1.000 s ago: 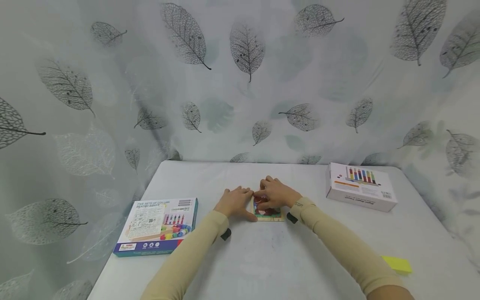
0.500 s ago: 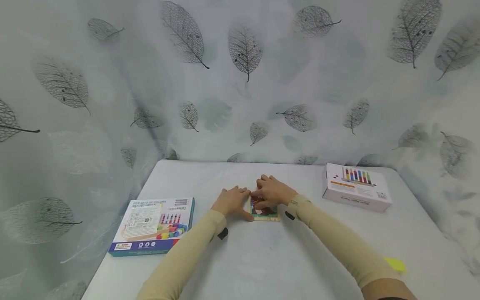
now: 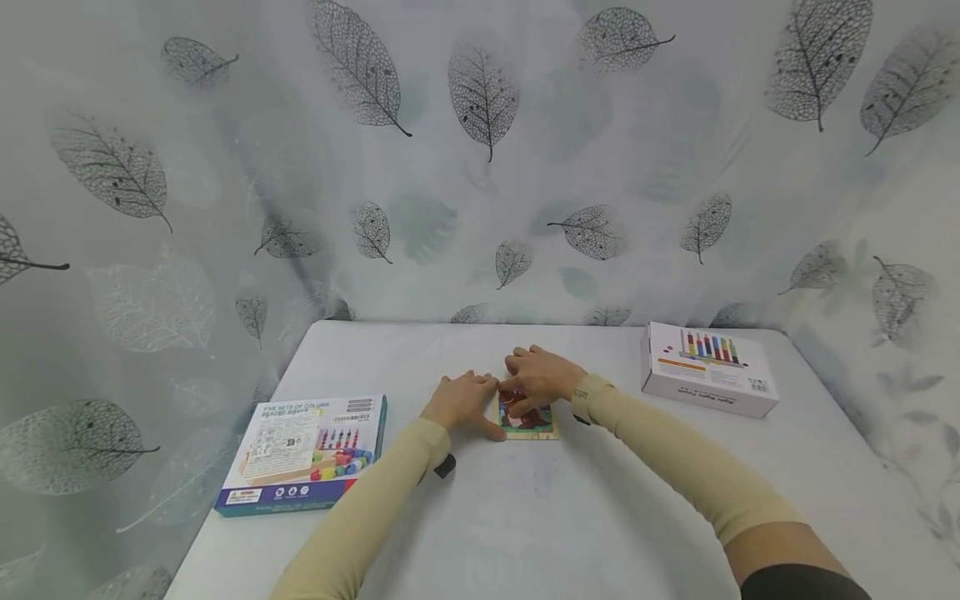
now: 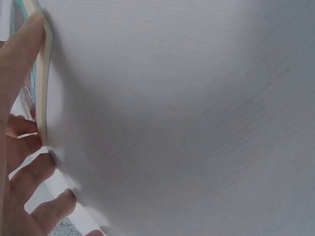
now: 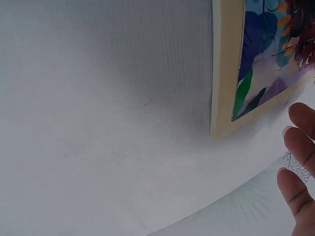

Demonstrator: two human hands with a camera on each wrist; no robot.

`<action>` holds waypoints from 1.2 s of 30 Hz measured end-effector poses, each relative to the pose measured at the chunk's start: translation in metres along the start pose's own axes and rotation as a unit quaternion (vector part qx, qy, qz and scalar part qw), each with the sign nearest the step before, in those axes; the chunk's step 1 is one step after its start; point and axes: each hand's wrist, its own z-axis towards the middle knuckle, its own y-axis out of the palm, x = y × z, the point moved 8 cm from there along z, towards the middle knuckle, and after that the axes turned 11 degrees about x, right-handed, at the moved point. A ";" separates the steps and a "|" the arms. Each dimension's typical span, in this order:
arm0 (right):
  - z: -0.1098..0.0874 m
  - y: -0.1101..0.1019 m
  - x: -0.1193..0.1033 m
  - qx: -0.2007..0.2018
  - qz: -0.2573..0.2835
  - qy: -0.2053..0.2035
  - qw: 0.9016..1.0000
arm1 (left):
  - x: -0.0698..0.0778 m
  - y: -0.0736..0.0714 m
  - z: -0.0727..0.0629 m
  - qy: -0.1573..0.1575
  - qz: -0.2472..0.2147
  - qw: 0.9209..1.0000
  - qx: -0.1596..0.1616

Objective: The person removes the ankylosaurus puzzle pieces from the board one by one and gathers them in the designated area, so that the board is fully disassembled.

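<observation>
A small wooden picture puzzle (image 3: 534,434) with a pale frame lies in the middle of the white table. My left hand (image 3: 460,403) holds its left side, the thumb (image 4: 30,37) on the frame near one corner and the fingers bent towards the other. Over the picture is my right hand (image 3: 542,379), its thumb and index finger reaching down onto it. In the right wrist view the other fingers (image 5: 298,147) hang off beyond the puzzle board (image 5: 224,98). Whether a loose piece is between the right thumb and index finger is hidden.
At the left lies a flat box of column beads (image 3: 300,454). A white box (image 3: 708,367) with an abacus picture stands at the back right. Behind the table's far edge hangs a leaf-patterned curtain (image 3: 420,167).
The view has shifted slightly, and the yellow item at the right has gone out of sight. Both hands stay at the puzzle with little visible movement.
</observation>
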 end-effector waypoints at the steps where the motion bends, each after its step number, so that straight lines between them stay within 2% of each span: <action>1: 0.001 0.000 0.000 0.001 0.000 -0.005 1.000 | -0.001 0.001 0.000 0.000 0.001 1.000 -0.001; 5: 0.008 0.001 0.002 0.000 0.025 -0.011 1.000 | -0.002 0.001 -0.001 0.004 0.006 1.000 -0.001; 12: 0.017 -0.003 0.009 0.016 0.064 -0.004 0.998 | 0.002 -0.011 0.002 0.012 0.019 1.000 0.020; 19: 0.017 0.007 0.004 0.017 0.125 0.000 0.992 | 0.001 -0.009 -0.003 0.009 0.012 1.000 0.016; 30: 0.017 0.016 -0.002 0.025 0.118 -0.029 0.992 | 0.000 -0.001 -0.008 0.001 0.005 1.000 0.015; 36: 0.017 0.010 0.002 0.062 0.112 -0.060 0.990 | -0.003 -0.003 -0.006 0.008 0.005 1.000 0.024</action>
